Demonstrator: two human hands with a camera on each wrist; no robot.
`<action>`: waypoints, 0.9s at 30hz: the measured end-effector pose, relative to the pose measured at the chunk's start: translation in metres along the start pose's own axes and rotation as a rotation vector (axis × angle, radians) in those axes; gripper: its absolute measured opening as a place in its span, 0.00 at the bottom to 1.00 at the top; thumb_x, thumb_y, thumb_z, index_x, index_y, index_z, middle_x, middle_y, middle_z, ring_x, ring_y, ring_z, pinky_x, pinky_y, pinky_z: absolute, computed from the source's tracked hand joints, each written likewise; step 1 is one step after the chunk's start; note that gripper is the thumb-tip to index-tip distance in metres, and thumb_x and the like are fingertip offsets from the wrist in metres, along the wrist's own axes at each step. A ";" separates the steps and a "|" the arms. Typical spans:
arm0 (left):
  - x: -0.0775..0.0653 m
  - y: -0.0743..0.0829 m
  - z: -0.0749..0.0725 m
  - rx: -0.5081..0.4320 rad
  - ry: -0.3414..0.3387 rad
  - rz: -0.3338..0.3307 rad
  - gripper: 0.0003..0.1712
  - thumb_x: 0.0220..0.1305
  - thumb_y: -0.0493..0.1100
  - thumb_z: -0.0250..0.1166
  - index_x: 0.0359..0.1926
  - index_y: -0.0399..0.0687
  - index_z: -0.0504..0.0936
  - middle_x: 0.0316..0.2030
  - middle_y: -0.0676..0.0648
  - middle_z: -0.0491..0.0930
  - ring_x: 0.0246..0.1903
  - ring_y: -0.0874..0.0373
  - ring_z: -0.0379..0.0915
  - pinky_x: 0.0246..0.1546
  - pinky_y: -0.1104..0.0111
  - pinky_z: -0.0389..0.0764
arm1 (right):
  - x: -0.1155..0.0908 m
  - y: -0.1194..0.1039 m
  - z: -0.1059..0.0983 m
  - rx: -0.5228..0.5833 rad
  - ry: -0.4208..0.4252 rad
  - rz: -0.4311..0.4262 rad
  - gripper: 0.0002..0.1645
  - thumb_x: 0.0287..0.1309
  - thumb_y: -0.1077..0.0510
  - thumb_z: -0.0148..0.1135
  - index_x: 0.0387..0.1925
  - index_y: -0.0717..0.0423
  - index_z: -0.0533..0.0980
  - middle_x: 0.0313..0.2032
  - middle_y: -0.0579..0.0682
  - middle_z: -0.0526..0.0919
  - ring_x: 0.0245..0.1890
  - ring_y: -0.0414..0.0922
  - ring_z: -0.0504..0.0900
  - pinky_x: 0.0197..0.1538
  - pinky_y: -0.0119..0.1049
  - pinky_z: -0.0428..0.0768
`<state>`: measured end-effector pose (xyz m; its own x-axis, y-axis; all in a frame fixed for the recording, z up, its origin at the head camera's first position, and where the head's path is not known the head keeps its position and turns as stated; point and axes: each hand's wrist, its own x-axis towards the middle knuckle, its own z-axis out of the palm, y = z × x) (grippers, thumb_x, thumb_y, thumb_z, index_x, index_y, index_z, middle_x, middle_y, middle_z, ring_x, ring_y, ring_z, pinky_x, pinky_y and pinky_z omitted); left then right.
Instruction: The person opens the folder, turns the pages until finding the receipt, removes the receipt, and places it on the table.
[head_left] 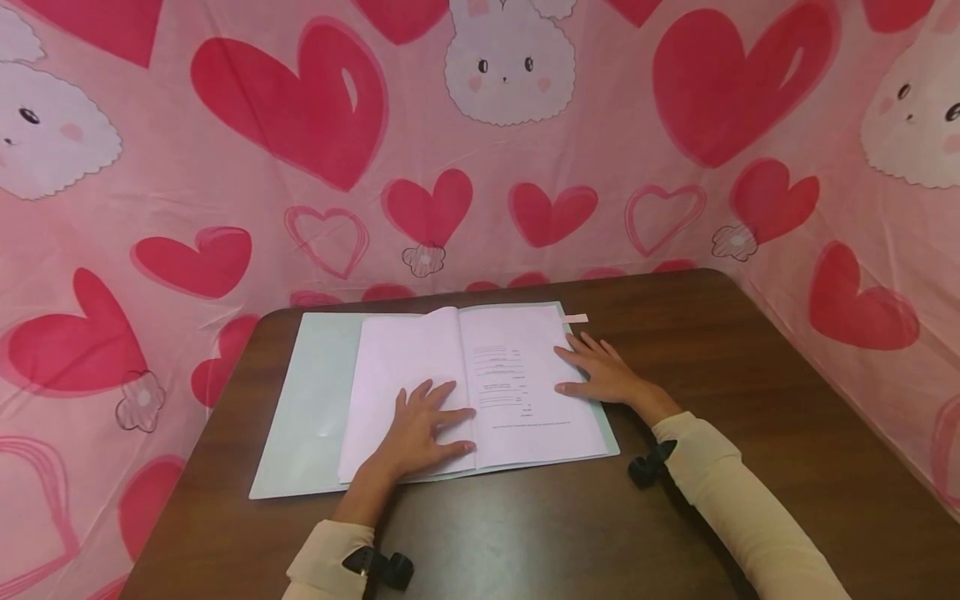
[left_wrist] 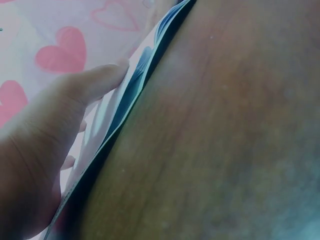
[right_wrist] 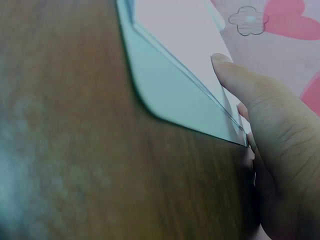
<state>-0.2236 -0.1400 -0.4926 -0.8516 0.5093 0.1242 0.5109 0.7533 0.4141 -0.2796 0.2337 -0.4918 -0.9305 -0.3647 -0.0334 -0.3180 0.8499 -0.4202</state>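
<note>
A pale green folder (head_left: 311, 400) lies spread on the table with white sheets (head_left: 405, 358) opened inside it. The right-hand page (head_left: 525, 442) carries lines of print that appear upside down. My left hand (head_left: 423, 429) rests with spread fingers on the left page, thumb and index tips near the centre fold. Along the right edge of the printed page, my right hand (head_left: 603, 371) lies with its fingers extended over the paper. In the right wrist view, the thumb (right_wrist: 235, 75) is on the sheets above the folder's rounded corner (right_wrist: 155, 95).
The brown wooden table (head_left: 510, 533) stretches around the folder. A small pale tab (head_left: 576, 318) sticks out past the folder's upper right edge. A pink cloth (head_left: 427, 150) with hearts and rabbit faces hangs behind the table and at both sides.
</note>
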 end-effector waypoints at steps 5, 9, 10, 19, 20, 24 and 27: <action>-0.002 -0.002 0.001 0.008 0.007 0.002 0.37 0.55 0.75 0.62 0.64 0.72 0.79 0.78 0.49 0.63 0.80 0.39 0.47 0.74 0.29 0.39 | 0.001 -0.001 0.000 -0.005 -0.006 0.004 0.53 0.59 0.30 0.61 0.79 0.45 0.57 0.82 0.56 0.47 0.82 0.63 0.40 0.80 0.65 0.35; -0.002 -0.005 0.003 0.016 0.012 0.005 0.37 0.55 0.76 0.62 0.64 0.73 0.79 0.78 0.50 0.63 0.80 0.39 0.47 0.75 0.29 0.39 | 0.002 -0.002 0.000 -0.002 -0.007 0.007 0.53 0.59 0.31 0.61 0.79 0.45 0.57 0.82 0.56 0.47 0.82 0.63 0.40 0.80 0.65 0.35; -0.002 -0.005 0.003 0.018 0.012 0.005 0.37 0.55 0.76 0.62 0.64 0.73 0.79 0.78 0.50 0.63 0.80 0.40 0.47 0.75 0.30 0.39 | 0.002 -0.002 0.000 0.001 -0.005 0.009 0.53 0.59 0.31 0.61 0.79 0.45 0.57 0.82 0.57 0.48 0.82 0.63 0.40 0.80 0.65 0.35; -0.002 -0.005 0.005 0.029 0.007 0.010 0.37 0.55 0.76 0.62 0.64 0.72 0.78 0.78 0.49 0.63 0.79 0.38 0.49 0.74 0.28 0.40 | 0.006 -0.002 -0.001 0.048 -0.006 0.007 0.52 0.57 0.33 0.65 0.77 0.49 0.61 0.81 0.61 0.51 0.81 0.66 0.41 0.78 0.69 0.36; -0.002 -0.005 0.005 0.032 0.005 0.010 0.37 0.55 0.76 0.62 0.65 0.72 0.78 0.78 0.49 0.63 0.79 0.38 0.49 0.74 0.28 0.40 | 0.008 -0.002 -0.002 0.056 -0.001 0.000 0.51 0.58 0.35 0.65 0.76 0.51 0.62 0.80 0.62 0.52 0.81 0.67 0.42 0.78 0.70 0.37; -0.001 -0.006 0.004 0.040 0.010 0.012 0.37 0.56 0.75 0.62 0.65 0.72 0.78 0.77 0.49 0.63 0.79 0.38 0.49 0.74 0.28 0.41 | 0.016 0.000 -0.008 0.067 0.024 -0.017 0.45 0.60 0.39 0.66 0.73 0.54 0.67 0.79 0.62 0.57 0.80 0.67 0.48 0.77 0.72 0.46; -0.001 -0.006 0.004 0.051 0.010 0.014 0.37 0.56 0.76 0.62 0.65 0.73 0.78 0.77 0.49 0.63 0.79 0.38 0.50 0.74 0.28 0.41 | 0.024 0.000 -0.014 0.082 0.028 -0.008 0.43 0.60 0.40 0.66 0.72 0.56 0.69 0.78 0.62 0.60 0.79 0.66 0.53 0.76 0.71 0.52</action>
<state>-0.2257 -0.1435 -0.4991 -0.8453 0.5160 0.1386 0.5279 0.7663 0.3662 -0.3044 0.2298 -0.4798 -0.9332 -0.3594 -0.0055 -0.3101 0.8126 -0.4934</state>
